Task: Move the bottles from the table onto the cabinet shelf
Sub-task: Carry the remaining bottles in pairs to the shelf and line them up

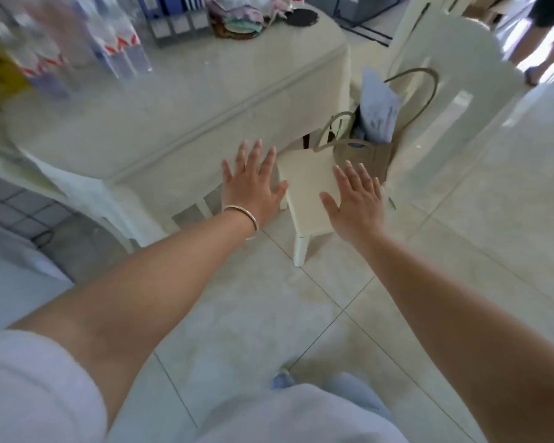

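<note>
From the head view, both arms reach forward: the left hand [253, 183], a thin metal bangle [242, 215] at its wrist, and the right hand [357, 199] are spread flat, holding nothing. Blurred clear plastic bottles [77, 49] with red-and-white labels stand at the cloth-draped bench's [179, 116] far left.

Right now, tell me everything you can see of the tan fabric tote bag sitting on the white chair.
The tan fabric tote bag stands upright on the seat of the white chair, pushed toward the chair's back, just off the corner of the cloth-covered table. It looks like soft woven cloth. Long loop handles arch above its open mouth, and shorter ones droop in front. Pale blue-white papers stick up out of it. Neither hand touches it; the right hand hovers nearest, fingers spread.
</note>
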